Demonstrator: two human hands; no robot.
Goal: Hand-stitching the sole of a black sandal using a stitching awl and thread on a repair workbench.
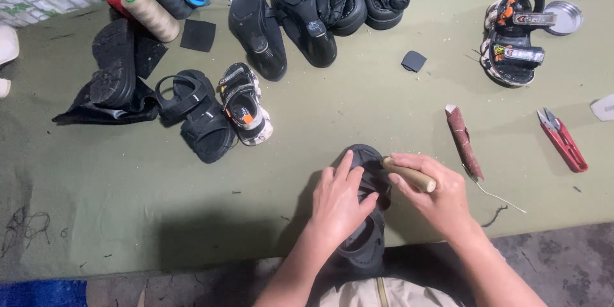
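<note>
A black sandal (364, 243) lies at the near edge of the green cloth, toe pointing away from me. My left hand (338, 203) presses flat on its upper and holds it down. My right hand (435, 193) is closed around a tool with a pale wooden handle (412, 176); the tool's tip meets the sandal's strap near the toe and is hidden there.
On the green cloth (128, 185): a rolled strip of brown sandpaper (464, 141), red thread snips (564, 139), a pair of sandals (511, 35) by a metal lid (564, 17), small sandals (214, 112), black shoes (307, 13), thread cones (150, 0), rubber scraps.
</note>
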